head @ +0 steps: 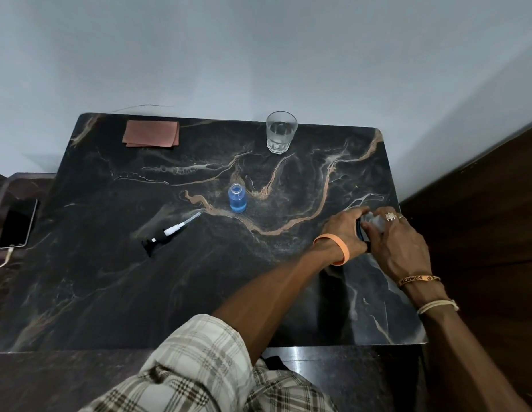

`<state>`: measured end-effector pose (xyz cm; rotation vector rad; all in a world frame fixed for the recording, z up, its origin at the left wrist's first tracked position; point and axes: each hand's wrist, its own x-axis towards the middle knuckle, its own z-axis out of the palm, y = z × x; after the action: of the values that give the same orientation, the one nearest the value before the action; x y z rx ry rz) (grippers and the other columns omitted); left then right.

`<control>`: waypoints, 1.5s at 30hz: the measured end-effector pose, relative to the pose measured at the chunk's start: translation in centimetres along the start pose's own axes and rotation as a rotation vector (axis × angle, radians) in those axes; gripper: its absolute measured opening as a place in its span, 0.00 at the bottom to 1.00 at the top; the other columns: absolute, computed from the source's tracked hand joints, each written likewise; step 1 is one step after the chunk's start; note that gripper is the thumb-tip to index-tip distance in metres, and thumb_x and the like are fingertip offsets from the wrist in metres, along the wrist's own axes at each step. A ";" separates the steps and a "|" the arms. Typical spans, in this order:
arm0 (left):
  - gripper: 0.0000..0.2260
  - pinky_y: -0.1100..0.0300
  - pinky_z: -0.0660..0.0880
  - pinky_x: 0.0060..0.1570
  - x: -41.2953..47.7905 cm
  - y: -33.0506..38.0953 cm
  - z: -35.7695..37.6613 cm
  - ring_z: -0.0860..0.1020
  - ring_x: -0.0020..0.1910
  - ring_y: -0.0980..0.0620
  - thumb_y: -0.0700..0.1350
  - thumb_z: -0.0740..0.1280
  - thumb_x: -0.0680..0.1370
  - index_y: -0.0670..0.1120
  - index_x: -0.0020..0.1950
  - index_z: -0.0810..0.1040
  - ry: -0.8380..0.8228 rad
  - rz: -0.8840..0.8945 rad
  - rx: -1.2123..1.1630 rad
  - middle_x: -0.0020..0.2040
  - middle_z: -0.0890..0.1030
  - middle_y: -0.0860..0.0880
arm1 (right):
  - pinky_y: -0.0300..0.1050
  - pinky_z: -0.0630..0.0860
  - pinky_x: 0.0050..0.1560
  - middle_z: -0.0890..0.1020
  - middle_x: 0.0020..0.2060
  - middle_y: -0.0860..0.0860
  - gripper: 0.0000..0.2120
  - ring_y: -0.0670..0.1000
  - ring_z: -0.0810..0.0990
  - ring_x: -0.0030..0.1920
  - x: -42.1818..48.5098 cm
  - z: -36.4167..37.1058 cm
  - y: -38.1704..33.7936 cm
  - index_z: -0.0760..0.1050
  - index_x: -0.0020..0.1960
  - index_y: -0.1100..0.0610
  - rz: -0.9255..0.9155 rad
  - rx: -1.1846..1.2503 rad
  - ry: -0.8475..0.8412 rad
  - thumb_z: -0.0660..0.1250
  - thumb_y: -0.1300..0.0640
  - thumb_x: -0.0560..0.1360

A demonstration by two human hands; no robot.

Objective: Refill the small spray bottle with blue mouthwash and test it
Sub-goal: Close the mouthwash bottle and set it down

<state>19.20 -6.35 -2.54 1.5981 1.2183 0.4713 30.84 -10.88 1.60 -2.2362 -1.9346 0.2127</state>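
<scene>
The small spray bottle (pixel 237 199) stands upright and uncapped in the middle of the dark marble table (pixel 140 292), holding blue liquid. Its black and white spray pump (pixel 169 233) lies on its side to the left of it. At the table's right edge both hands close round a dark blue mouthwash bottle (pixel 363 233), mostly hidden between them. My left hand (pixel 345 230) grips its body. My right hand (pixel 398 245) curls over its clear cap (pixel 374 220).
A glass of water (pixel 281 132) stands at the back of the table, and a folded reddish cloth (pixel 151 133) lies at the back left. A phone (pixel 18 223) on a cable rests on a lower ledge to the left. A wall runs behind, with dark wood to the right.
</scene>
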 end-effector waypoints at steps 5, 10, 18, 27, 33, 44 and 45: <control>0.38 0.53 0.73 0.64 -0.3 -0.3 -0.1 0.77 0.62 0.46 0.45 0.80 0.64 0.49 0.72 0.69 0.031 0.029 -0.007 0.64 0.79 0.46 | 0.50 0.77 0.36 0.77 0.45 0.54 0.12 0.56 0.78 0.39 0.4 0.5 -0.3 0.65 0.53 0.50 0.017 -0.024 0.006 0.58 0.42 0.80; 0.38 0.53 0.72 0.65 -0.5 -0.3 -0.4 0.76 0.64 0.45 0.45 0.80 0.64 0.47 0.72 0.69 0.036 0.072 0.023 0.65 0.78 0.45 | 0.52 0.77 0.36 0.76 0.45 0.53 0.12 0.57 0.78 0.40 0.4 1.0 -0.1 0.65 0.52 0.49 0.010 -0.019 0.002 0.56 0.40 0.80; 0.43 0.51 0.69 0.65 -0.7 -0.8 -0.9 0.73 0.66 0.43 0.45 0.80 0.66 0.42 0.76 0.62 -0.011 0.148 0.084 0.69 0.74 0.42 | 0.52 0.78 0.38 0.77 0.47 0.52 0.22 0.53 0.77 0.40 0.5 -0.1 0.1 0.72 0.56 0.52 0.017 -0.129 -0.125 0.52 0.35 0.78; 0.29 0.47 0.78 0.52 -1.3 -1.7 -1.5 0.78 0.52 0.46 0.50 0.80 0.65 0.46 0.60 0.69 -0.029 0.209 0.098 0.56 0.79 0.45 | 0.56 0.79 0.50 0.78 0.60 0.61 0.36 0.63 0.80 0.54 0.4 -1.2 -0.7 0.64 0.73 0.54 0.114 -0.124 -0.169 0.58 0.31 0.74; 0.34 0.51 0.71 0.64 -3.1 -2.6 -3.0 0.72 0.66 0.46 0.56 0.72 0.73 0.49 0.74 0.62 0.066 0.235 0.018 0.69 0.73 0.44 | 0.61 0.73 0.59 0.73 0.64 0.64 0.42 0.66 0.73 0.61 0.2 -1.8 -1.7 0.62 0.73 0.59 0.033 -0.130 0.072 0.59 0.27 0.73; 0.12 0.67 0.76 0.52 -14.3 -14.3 -17.4 0.79 0.53 0.59 0.43 0.69 0.78 0.46 0.61 0.78 0.893 0.050 -0.115 0.56 0.80 0.51 | 0.51 0.77 0.54 0.83 0.52 0.54 0.11 0.53 0.80 0.52 -0.6 4.8 -19.7 0.79 0.58 0.55 -0.427 0.512 -0.012 0.70 0.54 0.77; 0.12 0.66 0.75 0.53 -15.5 -16.0 -19.1 0.79 0.53 0.58 0.42 0.69 0.78 0.46 0.61 0.78 0.941 -0.026 -0.067 0.56 0.80 0.51 | 0.50 0.78 0.53 0.83 0.50 0.52 0.11 0.50 0.81 0.49 -1.0 6.2 -21.8 0.80 0.57 0.54 -0.331 0.616 -0.172 0.71 0.54 0.76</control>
<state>-9.60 -11.34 -5.01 1.3067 1.8654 1.3217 8.26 -8.59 0.46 -1.5263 -1.9329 0.8414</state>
